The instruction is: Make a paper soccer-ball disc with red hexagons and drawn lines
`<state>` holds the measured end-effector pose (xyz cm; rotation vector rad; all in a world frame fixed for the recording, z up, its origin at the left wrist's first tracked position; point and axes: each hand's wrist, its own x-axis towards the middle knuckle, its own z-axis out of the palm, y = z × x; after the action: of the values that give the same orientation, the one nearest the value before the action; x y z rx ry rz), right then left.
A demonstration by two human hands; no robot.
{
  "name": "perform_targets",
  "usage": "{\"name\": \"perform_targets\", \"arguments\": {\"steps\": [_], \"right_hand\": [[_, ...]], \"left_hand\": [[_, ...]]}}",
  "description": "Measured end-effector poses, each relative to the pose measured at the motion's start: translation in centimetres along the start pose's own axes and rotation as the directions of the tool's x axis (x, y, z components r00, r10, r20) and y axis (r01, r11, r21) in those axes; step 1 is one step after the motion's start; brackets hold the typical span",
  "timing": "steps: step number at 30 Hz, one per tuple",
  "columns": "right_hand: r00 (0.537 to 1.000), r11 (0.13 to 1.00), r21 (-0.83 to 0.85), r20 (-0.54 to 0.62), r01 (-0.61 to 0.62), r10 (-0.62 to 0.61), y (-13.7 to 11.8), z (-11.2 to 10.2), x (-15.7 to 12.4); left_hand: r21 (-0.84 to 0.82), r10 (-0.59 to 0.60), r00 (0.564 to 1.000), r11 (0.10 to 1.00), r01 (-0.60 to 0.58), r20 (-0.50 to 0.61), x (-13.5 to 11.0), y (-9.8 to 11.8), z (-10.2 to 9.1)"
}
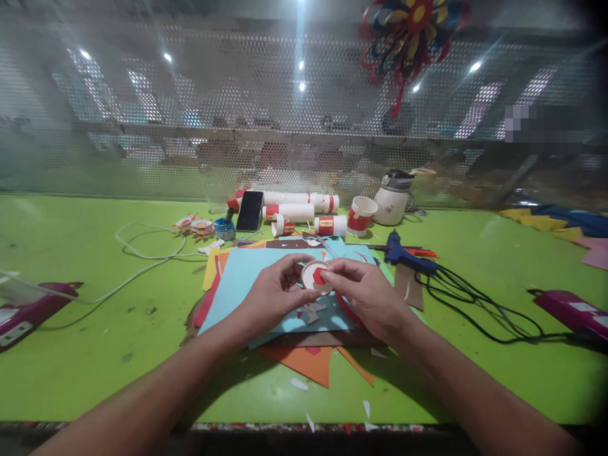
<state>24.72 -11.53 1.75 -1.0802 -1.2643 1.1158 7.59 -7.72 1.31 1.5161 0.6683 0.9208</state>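
Observation:
My left hand grips a shallow white paper-cup base by its rim, thumb below and fingers above, over a stack of coloured paper. Pinched in my right hand is a small red paper piece with angled edges, lying against the white face of the cup base. Whether it is stuck there I cannot tell. Beneath the hands, a light blue sheet tops the stack, with white paper scraps on it. Orange paper sticks out at the front.
Behind the stack are a phone, a blue glue jar, red-and-white paper cups and a white kettle-like bottle. A blue glue gun lies right, its black cord trailing to a purple power strip. A white cable crosses the left.

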Motion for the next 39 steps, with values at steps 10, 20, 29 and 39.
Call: {"name": "perform_targets", "arguments": {"steps": [10, 20, 29, 39], "right_hand": [[0.997, 0.966, -0.251, -0.033, 0.066, -0.076, -0.4, 0.1, 0.1], [0.980, 0.909, -0.382, -0.037, 0.165, -0.194, 0.3, 0.0, 0.5], [0.961, 0.831, -0.510, -0.030, 0.222, -0.275, 0.9, 0.9, 0.7], [0.964, 0.696, -0.716, -0.140, 0.058, -0.225, -2.4, -4.6, 2.1]], "left_hand": [[-0.231, -0.113, 0.993, 0.967, 0.105, -0.020, 0.1, -0.6, -0.3], [-0.156, -0.096, 0.994, 0.984, 0.086, -0.059, 0.2, -0.7, -0.2], [-0.105, -0.188, 0.981, 0.976, 0.191, 0.038, 0.3, -1.0, -0.7], [0.042, -0.190, 0.977, 0.982, 0.187, 0.093, 0.0, -0.3, -0.4]]}}
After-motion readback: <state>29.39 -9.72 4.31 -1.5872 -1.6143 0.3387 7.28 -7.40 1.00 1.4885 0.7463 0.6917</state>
